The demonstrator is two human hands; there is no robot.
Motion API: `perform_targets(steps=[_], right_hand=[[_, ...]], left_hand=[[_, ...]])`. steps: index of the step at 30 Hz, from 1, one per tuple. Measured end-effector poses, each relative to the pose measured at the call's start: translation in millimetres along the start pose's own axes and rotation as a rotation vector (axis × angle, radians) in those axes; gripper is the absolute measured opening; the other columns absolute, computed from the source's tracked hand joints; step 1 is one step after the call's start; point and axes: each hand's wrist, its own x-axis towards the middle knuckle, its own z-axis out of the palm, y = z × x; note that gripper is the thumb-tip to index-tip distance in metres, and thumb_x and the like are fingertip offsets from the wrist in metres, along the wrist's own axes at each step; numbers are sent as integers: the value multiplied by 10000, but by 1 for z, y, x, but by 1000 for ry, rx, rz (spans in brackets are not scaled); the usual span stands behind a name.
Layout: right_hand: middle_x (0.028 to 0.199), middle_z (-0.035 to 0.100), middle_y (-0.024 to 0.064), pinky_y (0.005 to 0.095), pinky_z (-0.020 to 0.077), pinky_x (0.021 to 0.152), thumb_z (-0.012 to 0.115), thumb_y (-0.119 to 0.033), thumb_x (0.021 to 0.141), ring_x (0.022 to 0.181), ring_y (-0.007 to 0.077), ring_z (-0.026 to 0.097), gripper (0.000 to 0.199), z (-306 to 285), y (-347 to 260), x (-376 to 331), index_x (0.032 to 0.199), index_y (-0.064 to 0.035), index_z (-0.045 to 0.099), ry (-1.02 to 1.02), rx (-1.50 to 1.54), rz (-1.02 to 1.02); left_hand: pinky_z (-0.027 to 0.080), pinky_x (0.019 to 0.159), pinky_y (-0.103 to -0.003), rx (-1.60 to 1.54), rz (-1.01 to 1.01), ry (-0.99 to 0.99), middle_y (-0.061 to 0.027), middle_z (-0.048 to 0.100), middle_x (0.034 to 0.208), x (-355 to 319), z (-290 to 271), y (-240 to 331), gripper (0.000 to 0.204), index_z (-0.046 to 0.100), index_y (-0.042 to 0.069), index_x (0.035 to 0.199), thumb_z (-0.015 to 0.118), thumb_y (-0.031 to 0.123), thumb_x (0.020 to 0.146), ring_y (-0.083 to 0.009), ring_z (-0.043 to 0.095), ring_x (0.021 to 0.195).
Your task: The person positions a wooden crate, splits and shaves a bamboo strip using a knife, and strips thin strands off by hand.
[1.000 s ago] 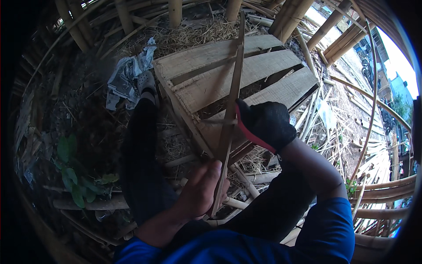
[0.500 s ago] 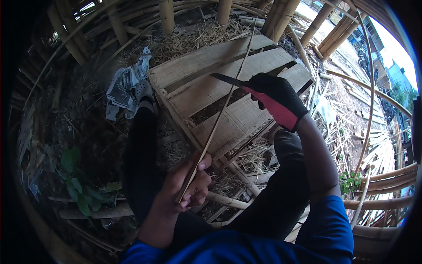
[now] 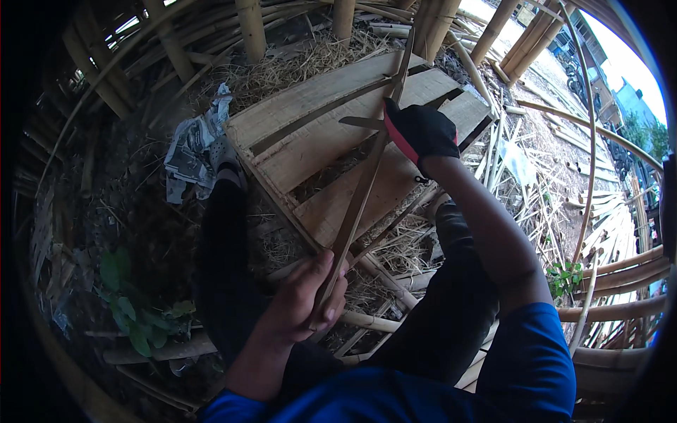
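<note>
My bare left hand (image 3: 305, 295) is closed around the near end of a long, flat bamboo strip (image 3: 358, 194). The strip slants up and away over a low slatted wooden platform (image 3: 303, 156), its broad face showing. My right hand (image 3: 423, 132), in a black and red glove, grips a knife whose handle is hidden in the fist. The dark knife blade (image 3: 363, 123) points left and crosses the strip's upper part, seemingly behind it. The gloved thumb lies by the strip; whether it presses on it I cannot tell.
Crumpled printed paper (image 3: 189, 155) lies beside my left foot. Straw (image 3: 296, 77) and bamboo posts (image 3: 251, 32) stand beyond the platform. Cut bamboo pieces (image 3: 599, 275) cover the ground at right. A leafy plant (image 3: 130, 303) grows at lower left.
The bamboo strip has turned from its narrow edge to its broad face. My right hand has moved up and left, bringing the knife across the strip. The left hand still holds the near end.
</note>
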Motion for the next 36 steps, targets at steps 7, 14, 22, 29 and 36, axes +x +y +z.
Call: perform_targets(steps=[7,14,22,29,36], right_hand=[[888,701,194,455,498,833,252,-613,964,908,385,669,730,5,-5,3,851,-86,744,43,-8,22],[892,698,203,460,495,831,234,-587,977,902,392,667,726,6,3,13,866,-80,742,7,46,3],[861,694,208,455,492,830,235,-574,981,893,389,668,723,4,-6,3,854,-72,739,45,-14,-1],[859,691,217,471,492,820,249,-575,979,884,402,666,721,2,-18,-16,854,-52,730,8,9,16],[846,686,229,475,491,839,263,-605,969,886,409,665,734,-1,-11,-29,857,-50,731,-42,81,50]], left_hand=[[216,266,-199,-234,1,-151,-1,412,432,-2,-5,-7,315,420,83,959,293,349,1069,-69,309,263],[212,284,-198,-376,-43,-215,14,419,439,-2,-14,-6,296,428,103,983,310,363,1064,-65,335,267],[195,270,-195,-415,-11,-232,19,417,430,1,-15,-7,281,420,93,966,299,324,1068,-58,317,258],[191,262,-196,-414,-18,-227,16,417,430,1,-17,-7,258,411,88,969,307,303,1066,-56,300,253],[179,247,-195,-490,10,-259,-38,423,433,-1,-7,-8,217,387,57,984,238,189,1068,-87,324,267]])
